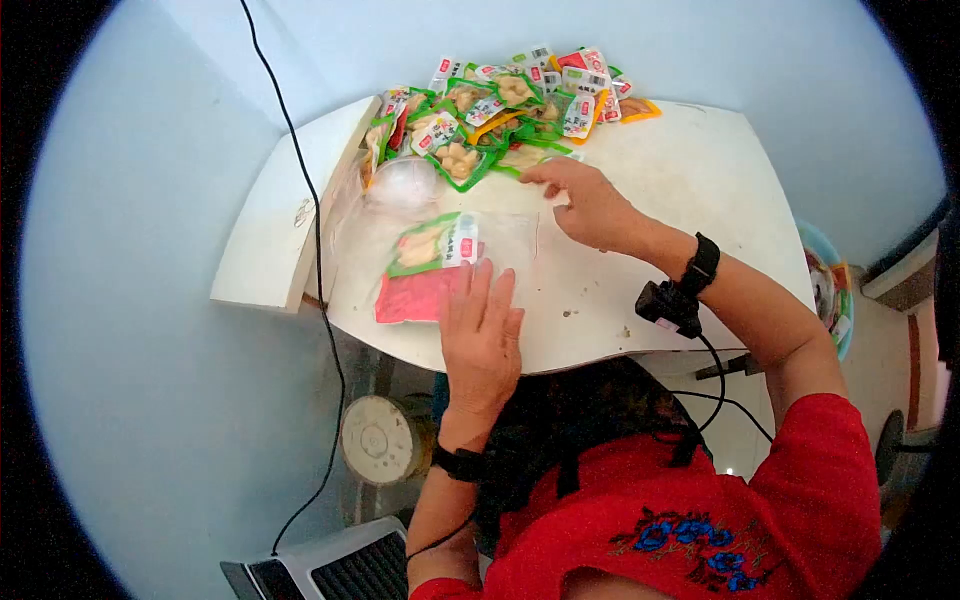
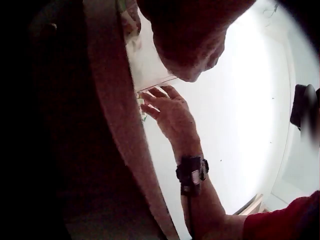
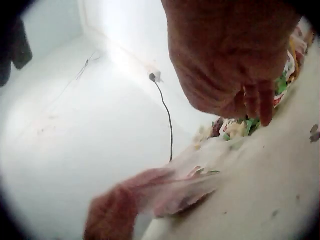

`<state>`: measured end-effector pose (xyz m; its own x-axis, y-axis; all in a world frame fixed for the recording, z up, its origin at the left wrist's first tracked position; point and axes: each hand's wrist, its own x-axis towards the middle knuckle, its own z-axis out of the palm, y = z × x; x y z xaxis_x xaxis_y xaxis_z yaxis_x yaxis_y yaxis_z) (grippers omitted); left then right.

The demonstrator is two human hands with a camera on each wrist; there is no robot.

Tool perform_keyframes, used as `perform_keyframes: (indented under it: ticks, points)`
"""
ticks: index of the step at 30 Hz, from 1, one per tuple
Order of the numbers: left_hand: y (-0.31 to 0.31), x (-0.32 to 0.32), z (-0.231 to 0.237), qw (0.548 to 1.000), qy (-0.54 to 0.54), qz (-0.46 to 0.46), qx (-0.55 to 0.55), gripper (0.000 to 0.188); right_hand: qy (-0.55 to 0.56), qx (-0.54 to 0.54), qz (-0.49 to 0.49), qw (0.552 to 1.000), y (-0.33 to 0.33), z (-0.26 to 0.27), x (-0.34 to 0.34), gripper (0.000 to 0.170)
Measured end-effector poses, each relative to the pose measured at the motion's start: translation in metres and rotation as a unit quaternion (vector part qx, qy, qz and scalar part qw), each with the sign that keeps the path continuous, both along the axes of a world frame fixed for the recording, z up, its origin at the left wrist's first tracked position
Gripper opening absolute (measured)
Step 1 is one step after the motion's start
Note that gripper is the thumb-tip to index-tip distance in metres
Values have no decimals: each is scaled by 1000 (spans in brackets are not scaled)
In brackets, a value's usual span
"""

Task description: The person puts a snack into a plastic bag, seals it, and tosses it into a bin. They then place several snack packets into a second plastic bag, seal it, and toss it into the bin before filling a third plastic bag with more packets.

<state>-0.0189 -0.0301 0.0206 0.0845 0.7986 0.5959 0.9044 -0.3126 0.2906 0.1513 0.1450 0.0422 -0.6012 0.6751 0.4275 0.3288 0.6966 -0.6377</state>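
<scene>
A clear plastic bag lies on the table, with a green-and-white food packet and a pink-red packet showing through it. My left hand rests at the bag's near edge, fingers straight and overlapping the pink-red packet. In the right wrist view, thin film stretches beside this left hand. My right hand reaches toward the heap, its index fingertip right at the edge of a green-edged packet. The thumb stands apart from that finger. The left wrist view shows the same right hand with loosely bent fingers.
A heap of food packets lies along the table's back by the wall. Left of the bag sits a rounded whitish thing under clear film. A black cable hangs at the left. Small crumbs dot the white table.
</scene>
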Motion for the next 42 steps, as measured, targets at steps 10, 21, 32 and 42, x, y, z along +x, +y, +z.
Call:
perform_keyframes:
  ticks: [10,21,32,42]
  points:
    - [6,-27,94,915,-403,1,-39,47,111,47,133,984,7,17,-23,23]
    - [18,-46,152,761,-642,-87,-30,43,258,31,82,962,-22,119,6,11]
    - [13,-28,121,777,-614,-139,4,42,258,-43,120,958,-13,124,33,10]
    - [33,-13,168,956,-281,-28,81,50,240,-78,115,961,-2,122,35,14]
